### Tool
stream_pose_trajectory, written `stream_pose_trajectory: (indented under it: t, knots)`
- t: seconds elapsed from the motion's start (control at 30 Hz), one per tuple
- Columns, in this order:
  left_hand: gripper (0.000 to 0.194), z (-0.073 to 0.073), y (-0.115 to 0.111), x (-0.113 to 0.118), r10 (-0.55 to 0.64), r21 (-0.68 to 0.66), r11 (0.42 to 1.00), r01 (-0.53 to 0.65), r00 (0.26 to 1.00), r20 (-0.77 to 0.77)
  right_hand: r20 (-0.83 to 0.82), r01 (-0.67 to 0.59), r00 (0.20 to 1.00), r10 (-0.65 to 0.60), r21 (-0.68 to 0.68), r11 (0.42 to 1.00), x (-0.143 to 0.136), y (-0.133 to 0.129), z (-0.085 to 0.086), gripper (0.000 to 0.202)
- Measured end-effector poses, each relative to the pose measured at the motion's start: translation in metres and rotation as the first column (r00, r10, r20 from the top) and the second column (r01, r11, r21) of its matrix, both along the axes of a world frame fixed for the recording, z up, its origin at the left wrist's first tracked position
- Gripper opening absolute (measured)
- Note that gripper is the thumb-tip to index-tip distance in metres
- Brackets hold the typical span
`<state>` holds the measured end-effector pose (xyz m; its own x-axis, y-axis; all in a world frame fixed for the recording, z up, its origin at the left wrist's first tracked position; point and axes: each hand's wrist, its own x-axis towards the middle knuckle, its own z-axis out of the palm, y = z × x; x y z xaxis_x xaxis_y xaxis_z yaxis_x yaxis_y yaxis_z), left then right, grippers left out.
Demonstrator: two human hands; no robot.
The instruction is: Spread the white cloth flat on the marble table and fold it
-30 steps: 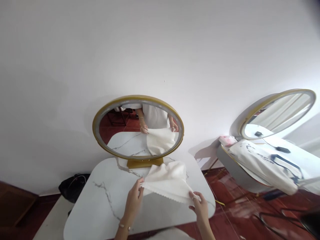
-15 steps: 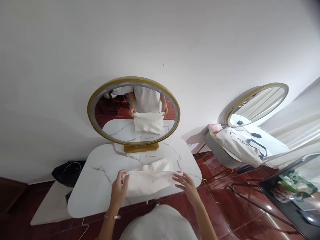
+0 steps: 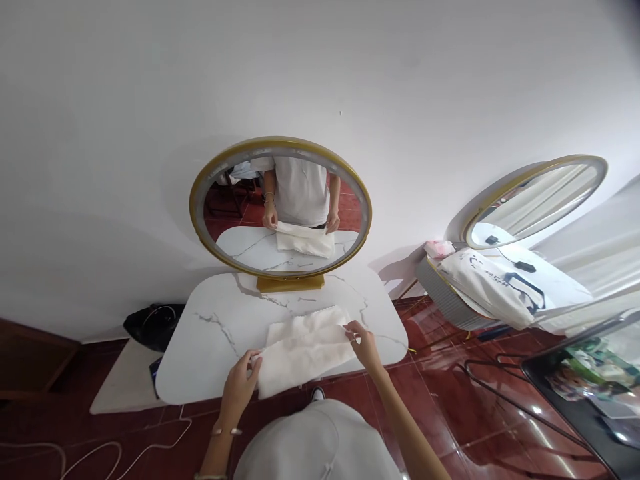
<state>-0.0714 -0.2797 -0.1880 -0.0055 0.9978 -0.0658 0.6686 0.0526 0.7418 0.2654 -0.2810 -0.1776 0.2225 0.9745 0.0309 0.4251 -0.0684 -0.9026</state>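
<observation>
A white towel (image 3: 305, 347) with a scalloped edge lies folded on the white marble table (image 3: 215, 347), its near edge hanging a little over the front. My left hand (image 3: 240, 383) pinches the towel's near left corner. My right hand (image 3: 363, 340) pinches its right edge further back. A bracelet sits on my left wrist. The round gold-framed mirror (image 3: 281, 207) at the back of the table reflects both hands and the towel.
A black bag (image 3: 153, 325) lies on the floor left of the table, with white cables near it. To the right stands a second table (image 3: 450, 303) with a white printed bag (image 3: 493, 283) and a second gold mirror (image 3: 535, 200). The floor is red tile.
The towel was held up spread between both hands; it has come down and now lies folded flat on the table. Both hands still hold its edges, lower and nearer the tabletop.
</observation>
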Motion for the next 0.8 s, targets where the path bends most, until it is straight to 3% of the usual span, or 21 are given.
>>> stream_pose_trajectory:
  t: [0.3, 0.57, 0.8]
  knots:
    - [0.033, -0.002, -0.004, -0.001, 0.037, 0.002, 0.999, -0.037, 0.999, 0.039, 0.069, 0.049, 0.997, -0.040, -0.136, 0.990, 0.005, 0.001, -0.001, 0.033]
    - [0.035, -0.005, -0.010, -0.004, 0.025, 0.016, 1.000, -0.026, 0.999, 0.042, 0.097, 0.102, 0.992, -0.081, -0.238, 0.966, 0.005, -0.012, -0.007, 0.021]
    - [0.035, -0.003, -0.010, -0.003, 0.029, 0.012, 0.999, -0.030, 0.998, 0.052, 0.029, 0.059, 0.998, -0.052, -0.300, 0.952, 0.005, -0.025, -0.007, 0.012]
